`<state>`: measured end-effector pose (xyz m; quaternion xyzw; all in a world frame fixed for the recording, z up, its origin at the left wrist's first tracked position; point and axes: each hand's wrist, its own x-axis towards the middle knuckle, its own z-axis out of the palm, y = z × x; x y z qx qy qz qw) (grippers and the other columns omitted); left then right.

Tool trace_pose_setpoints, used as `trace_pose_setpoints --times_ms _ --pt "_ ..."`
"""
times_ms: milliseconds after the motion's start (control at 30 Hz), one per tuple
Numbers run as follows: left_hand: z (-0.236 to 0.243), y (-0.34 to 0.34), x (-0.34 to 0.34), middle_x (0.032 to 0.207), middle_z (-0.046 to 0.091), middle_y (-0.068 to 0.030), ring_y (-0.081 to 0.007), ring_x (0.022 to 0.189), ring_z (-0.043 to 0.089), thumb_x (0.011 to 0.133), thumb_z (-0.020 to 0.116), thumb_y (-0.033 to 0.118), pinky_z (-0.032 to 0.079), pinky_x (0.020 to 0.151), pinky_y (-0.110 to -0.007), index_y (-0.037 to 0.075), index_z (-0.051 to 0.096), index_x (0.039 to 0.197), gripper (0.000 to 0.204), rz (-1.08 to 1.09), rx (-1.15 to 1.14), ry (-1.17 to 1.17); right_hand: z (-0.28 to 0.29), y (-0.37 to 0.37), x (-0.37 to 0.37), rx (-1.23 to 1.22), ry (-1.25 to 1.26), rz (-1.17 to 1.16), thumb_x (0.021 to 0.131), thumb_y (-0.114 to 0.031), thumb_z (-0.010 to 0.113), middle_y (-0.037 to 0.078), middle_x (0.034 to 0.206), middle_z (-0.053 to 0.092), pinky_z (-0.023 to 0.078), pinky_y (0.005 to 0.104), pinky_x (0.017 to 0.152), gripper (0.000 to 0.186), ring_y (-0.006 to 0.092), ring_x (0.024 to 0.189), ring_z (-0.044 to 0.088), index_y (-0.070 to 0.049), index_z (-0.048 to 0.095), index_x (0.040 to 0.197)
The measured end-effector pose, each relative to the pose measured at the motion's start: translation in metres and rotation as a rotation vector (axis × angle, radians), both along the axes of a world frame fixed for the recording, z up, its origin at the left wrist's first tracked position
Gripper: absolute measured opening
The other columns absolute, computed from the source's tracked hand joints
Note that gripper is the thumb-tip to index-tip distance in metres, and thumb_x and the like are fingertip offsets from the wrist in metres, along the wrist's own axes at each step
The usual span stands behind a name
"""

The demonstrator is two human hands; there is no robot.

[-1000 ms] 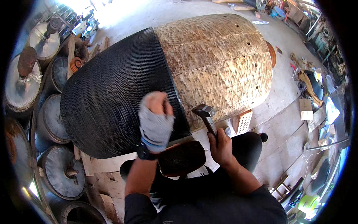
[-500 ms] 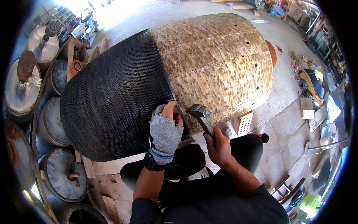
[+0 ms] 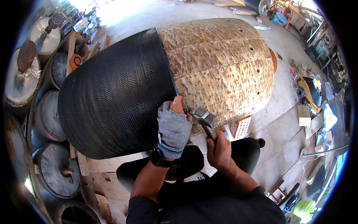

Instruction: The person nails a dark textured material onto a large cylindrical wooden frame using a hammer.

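Woven black mesh (image 3: 112, 100) sheathes the near half of a great barrel-shaped drum (image 3: 167, 86) lying on its side, and the far half is bare, a pale straw-coloured wooden surface (image 3: 223, 67) of rough chipped texture, split by long seams and dotted with a few small dark holes. The only view is the head camera, looking down on it. Where black meets tan, at the lower edge of the drum, the left hand (image 3: 173, 127) in a grey fingerless glove presses against the mesh rim, fingers curled and thumb up against the seam; whether it pinches something small there cannot be told. A dark watch (image 3: 158, 158) sits on that wrist. Just right of the glove, the bare right hand (image 3: 220, 151) is closed around the handle of a hammer (image 3: 204, 120), whose grey metal head lies right beside the left hand's fingertips, at the wooden surface just past the mesh edge. Right of the hammer head, a small perforated brick (image 3: 241, 127) stands on the concrete floor (image 3: 283, 123) under the drum's curve. Left of both hands, beyond the drum, round metal-faced wheels (image 3: 48, 112) lean in a row.
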<state>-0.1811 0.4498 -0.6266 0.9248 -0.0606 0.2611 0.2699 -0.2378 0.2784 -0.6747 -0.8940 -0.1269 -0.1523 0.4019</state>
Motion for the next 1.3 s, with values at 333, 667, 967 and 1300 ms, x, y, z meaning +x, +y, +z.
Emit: trace_pose_setpoints --times_ms 333,667,967,1300 --pt "-0.096 0.006 -0.082 0.115 0.060 -0.0184 -0.0366 0.107 0.058 0.087 0.067 0.027 0.045 0.091 -0.050 0.005 0.055 0.129 0.049 -0.276 0.135 0.222 0.005 0.002 0.003 -0.141 -0.132 0.014 0.088 -0.010 0.064 0.024 0.076 0.062 0.050 0.0472 0.057 0.024 0.0440 0.067 0.063 0.003 0.051 0.104" --pt "-0.184 -0.024 -0.111 0.110 0.065 -0.0138 -0.0335 0.106 0.060 0.086 0.059 0.023 0.046 0.088 -0.052 0.008 0.067 0.111 0.030 -0.490 0.498 0.521 -0.014 -0.003 0.002 0.095 -0.293 0.102 0.092 -0.007 0.052 0.025 0.084 0.065 0.053 0.0422 0.070 0.030 0.0407 0.078 0.067 0.006 0.052 0.119" --pt "-0.165 -0.012 -0.111 0.105 0.066 -0.0143 -0.0335 0.098 0.062 0.088 0.057 0.022 0.048 0.089 -0.047 0.007 0.067 0.108 0.027 -0.491 0.233 0.263 -0.015 -0.003 -0.015 0.202 -0.156 0.065 0.094 -0.010 0.047 0.018 0.085 0.058 0.040 0.0462 0.097 0.019 0.0233 0.071 0.057 0.007 0.049 0.100" --pt "-0.051 0.060 -0.031 0.091 0.056 -0.0133 -0.0296 0.077 0.057 0.076 0.067 0.003 0.046 0.069 -0.046 0.004 0.054 0.099 0.027 -0.242 -0.020 -0.272 0.004 0.005 -0.019 0.040 -0.197 0.025 0.092 -0.007 0.051 0.020 0.079 0.059 0.049 0.0418 0.067 0.012 0.0325 0.071 0.062 0.005 0.054 0.091"
